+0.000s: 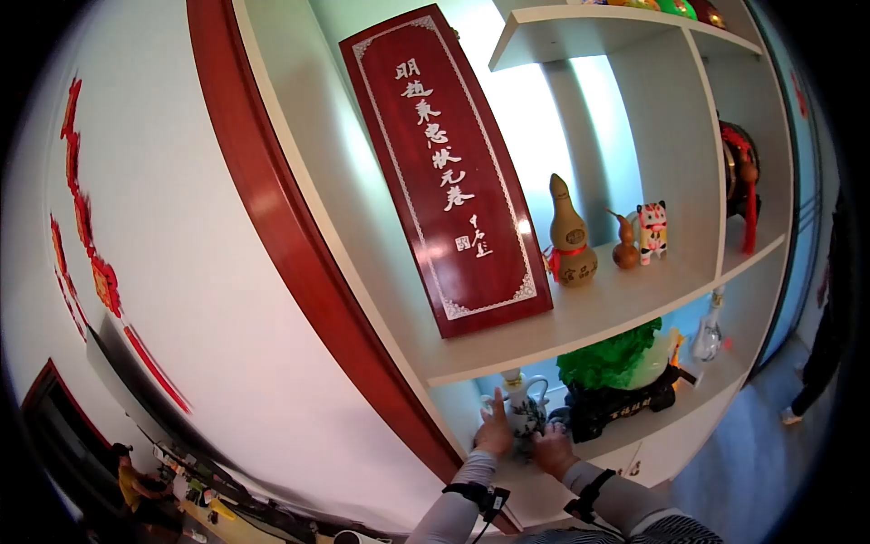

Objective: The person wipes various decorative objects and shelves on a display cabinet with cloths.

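A white porcelain jug (525,412) with a dark painted pattern, a looped handle and a gold band at its neck stands upright on the lower shelf at the left end. My left hand (494,431) is against the jug's left side, a finger pointing up along it. Lower down, my right hand (553,450) has its fingers curled at the right of the jug's base. Both hands appear closed on the jug; whether it is lifted off the shelf is hidden. Right beside it sits a green and white cabbage carving (616,358) on a black stand (625,408).
Above, the shelf (634,295) carries a tall dark red box (444,172), a large gourd (571,240), a small gourd (625,245) and a cat figurine (652,231). Another white vase (709,331) stands farther right. A person (136,494) is at the far lower left; another person's leg (816,363) shows right.
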